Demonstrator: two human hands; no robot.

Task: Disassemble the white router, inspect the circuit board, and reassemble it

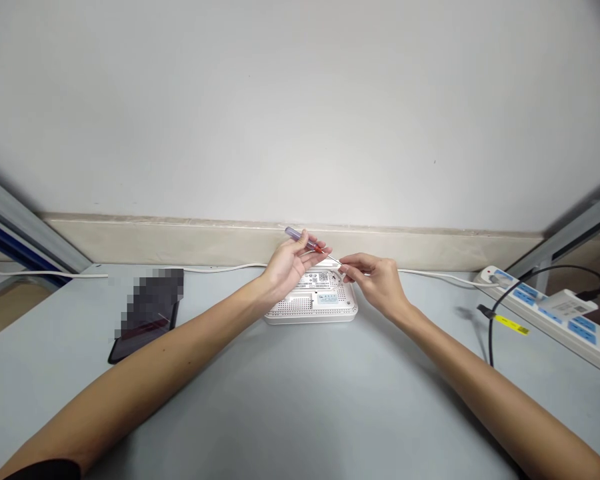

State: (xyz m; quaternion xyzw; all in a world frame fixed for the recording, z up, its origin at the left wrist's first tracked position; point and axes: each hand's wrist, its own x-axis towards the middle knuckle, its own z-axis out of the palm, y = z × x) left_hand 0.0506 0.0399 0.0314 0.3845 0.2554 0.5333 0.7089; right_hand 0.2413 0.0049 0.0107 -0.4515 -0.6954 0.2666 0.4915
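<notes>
My left hand (291,263) is closed around a small screwdriver (294,233) with a clear purple handle and a red collar. Its thin metal shaft slants down to the right. At the shaft's tip, the thumb and fingers of my right hand (373,280) are pinched together; whatever lies between them is too small to make out. Below both hands a white router-like box (313,319) lies on the table, its vented, labelled side facing up. My left hand covers part of its upper left area.
A dark phone (145,333), partly pixelated, lies at the left. On the right are a white power strip (555,320) with blue sockets, a plugged-in white adapter (567,303) and a black cable (491,340) with a yellow tag. A white cord (220,269) runs along the wall.
</notes>
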